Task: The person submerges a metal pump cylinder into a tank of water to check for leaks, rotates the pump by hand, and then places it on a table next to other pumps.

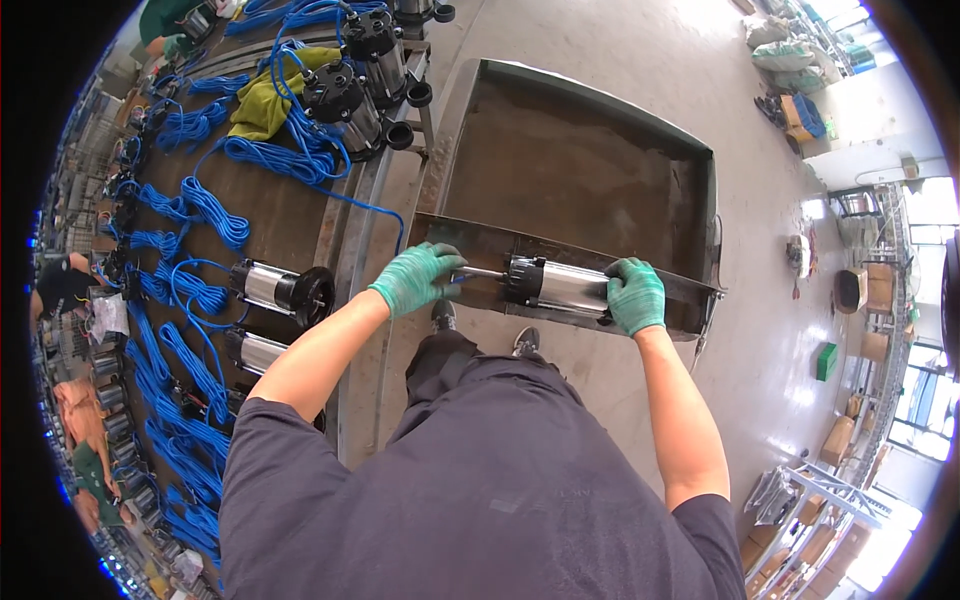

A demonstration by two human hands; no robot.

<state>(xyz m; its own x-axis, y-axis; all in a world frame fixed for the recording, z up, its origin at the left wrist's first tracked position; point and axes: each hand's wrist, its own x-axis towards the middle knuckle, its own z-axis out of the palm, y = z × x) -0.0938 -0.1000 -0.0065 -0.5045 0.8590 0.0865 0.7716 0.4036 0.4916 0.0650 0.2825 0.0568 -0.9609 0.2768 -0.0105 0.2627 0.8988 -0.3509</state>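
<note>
A silver cylindrical pump motor [570, 286] with a black end lies on its side on the near ledge of a metal tray. My right hand [636, 296], in a green glove, is closed round the cylinder's right end. A thin metal shaft [482, 272] sticks out of the black left end. My left hand [418, 278], also gloved in green, has its fingers closed round the shaft's outer end, which they hide. A blue cable [375, 208] runs from the bench on the left down behind my left hand.
The shallow metal tray [585, 72] extends ahead, its bottom brown and wet-looking. On the left bench [285, 215] are blue cable coils [215, 212], upright pumps [345, 105], lying pumps [270, 288] and a yellow-green cloth [268, 105]. Other people work at far left. A green bin [826, 361] is right.
</note>
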